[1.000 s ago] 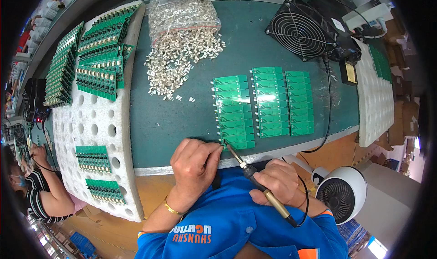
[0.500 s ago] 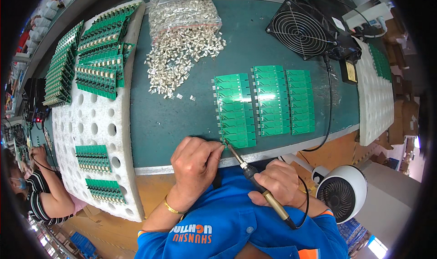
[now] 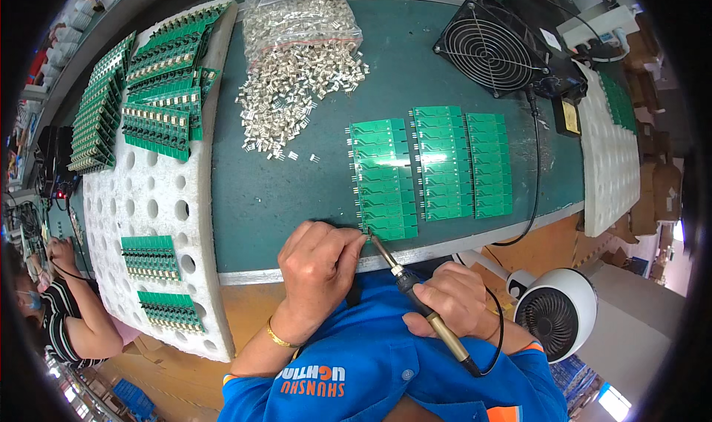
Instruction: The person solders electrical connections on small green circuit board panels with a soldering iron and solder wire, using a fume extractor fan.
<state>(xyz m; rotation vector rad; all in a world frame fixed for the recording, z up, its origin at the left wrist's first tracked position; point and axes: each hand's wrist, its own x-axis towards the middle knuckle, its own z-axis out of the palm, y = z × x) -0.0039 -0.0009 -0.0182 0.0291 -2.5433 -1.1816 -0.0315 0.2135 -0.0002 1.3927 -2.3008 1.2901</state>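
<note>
My right hand [image 3: 454,297] grips a soldering iron [image 3: 446,337] by its handle, its tip resting at the near left corner of a green circuit board panel [image 3: 384,188]. Beside that corner, at the table's front edge, my left hand [image 3: 313,268] is closed in a pinch; what its fingers hold, if anything, is hidden. Small white connectors stick out along the panel's left edge. Two more green panels, one in the middle [image 3: 443,177] and one on the right [image 3: 489,173], lie alongside it.
Loose white connectors [image 3: 285,99] spill from a clear plastic bag [image 3: 297,14] at the back. A black fan [image 3: 489,47] stands back right. A foam board [image 3: 156,211] on the left bears populated circuit boards [image 3: 156,131]. A white fan [image 3: 558,314] is lower right. Another person [image 3: 81,314] sits far left.
Almost nothing differs. The soldering iron's tip has shifted very slightly at the panel's corner, while both hands keep their places.
</note>
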